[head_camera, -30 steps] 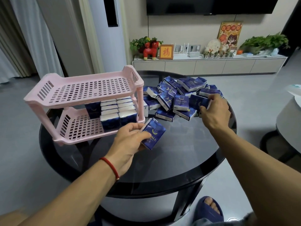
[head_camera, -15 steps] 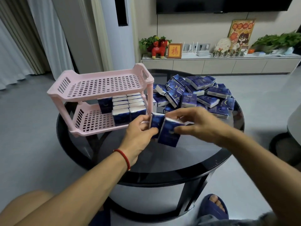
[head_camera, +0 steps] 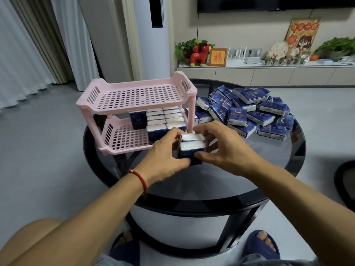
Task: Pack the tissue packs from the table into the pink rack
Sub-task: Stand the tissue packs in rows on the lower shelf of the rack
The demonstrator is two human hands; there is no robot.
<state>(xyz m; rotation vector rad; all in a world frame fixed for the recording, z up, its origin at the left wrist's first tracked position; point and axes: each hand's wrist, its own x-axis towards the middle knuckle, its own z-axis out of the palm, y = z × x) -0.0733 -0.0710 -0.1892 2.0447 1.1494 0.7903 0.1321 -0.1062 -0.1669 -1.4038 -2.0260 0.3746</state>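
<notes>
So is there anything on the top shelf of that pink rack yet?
No, the top shelf of the pink rack is bare, while rows of tissue packs stand only on its lower shelf.

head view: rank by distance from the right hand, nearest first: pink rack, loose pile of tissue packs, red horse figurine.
From the right hand:
1. pink rack, just left, front post beside its fingers.
2. loose pile of tissue packs, behind, to the right.
3. red horse figurine, far back on the cabinet.

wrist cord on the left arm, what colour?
Red: a thin red cord bracelet round the left wrist, clearest in the head view.
</notes>
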